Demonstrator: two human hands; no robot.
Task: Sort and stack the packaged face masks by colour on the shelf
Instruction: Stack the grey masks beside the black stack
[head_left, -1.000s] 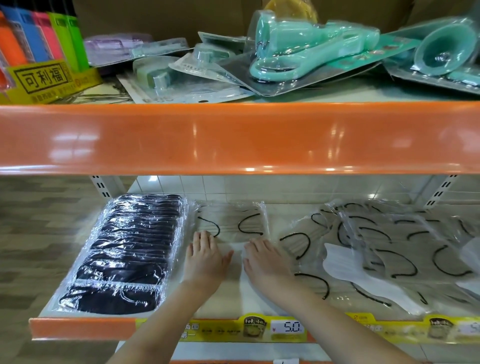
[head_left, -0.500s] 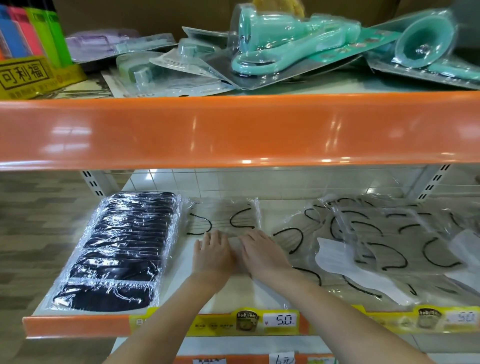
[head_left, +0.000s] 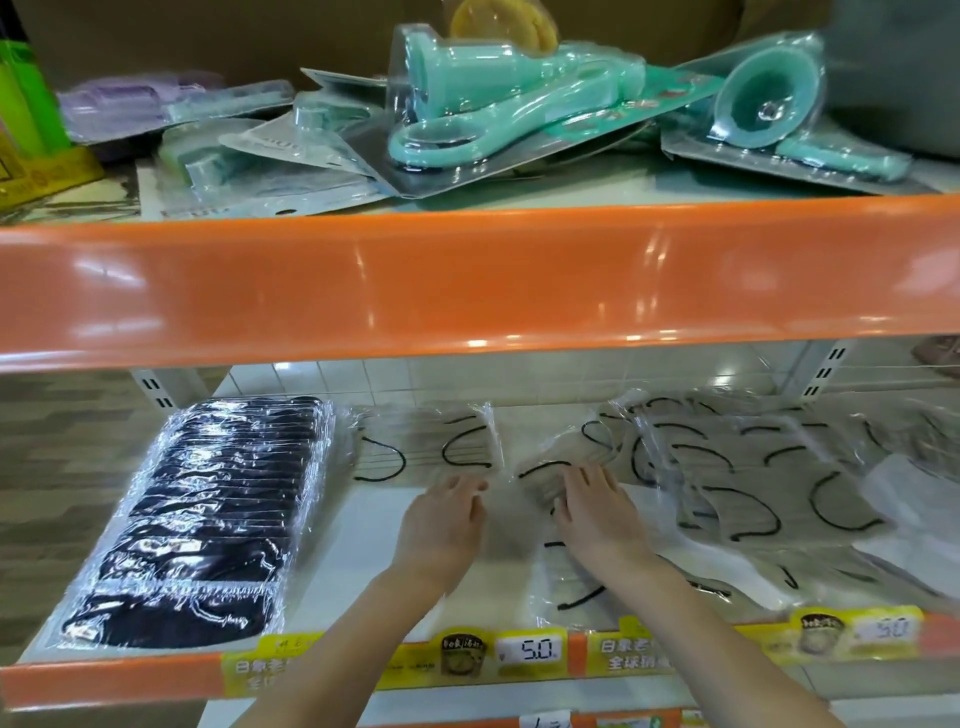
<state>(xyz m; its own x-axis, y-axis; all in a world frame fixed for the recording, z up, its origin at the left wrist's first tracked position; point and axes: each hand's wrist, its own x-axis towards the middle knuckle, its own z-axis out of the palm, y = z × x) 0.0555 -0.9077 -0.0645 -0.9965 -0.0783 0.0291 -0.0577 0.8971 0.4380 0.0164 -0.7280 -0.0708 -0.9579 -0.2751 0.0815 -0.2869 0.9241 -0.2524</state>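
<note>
Hands reach onto the lower shelf (head_left: 363, 525) from the front. The left hand (head_left: 441, 525) lies with its fingers loose and a little bent, the tips touching the near edge of a clear packet of pale masks with black ear loops (head_left: 426, 449). It grips nothing. The right hand (head_left: 597, 514) lies flat with straight fingers on top of another clear mask packet (head_left: 550, 473), pressing on it and not curled round it. The two hands are close together but do not touch.

On the left side of the shelf sits a neat stack of black masks (head_left: 208, 519) in shiny wrap, running from the back to the front edge. It stands apart from both hands. On the right side lies a messy pile of pale mask packets (head_left: 753, 478), lying over each other at many angles. The picture is blurry there, so I cannot count them.

Along the front edge runs an orange strip with a yellow price tag (head_left: 530, 649) that reads 5.0. On the upper shelf (head_left: 467, 280), above, rest green plastic tools in clear packs (head_left: 493, 119).
</note>
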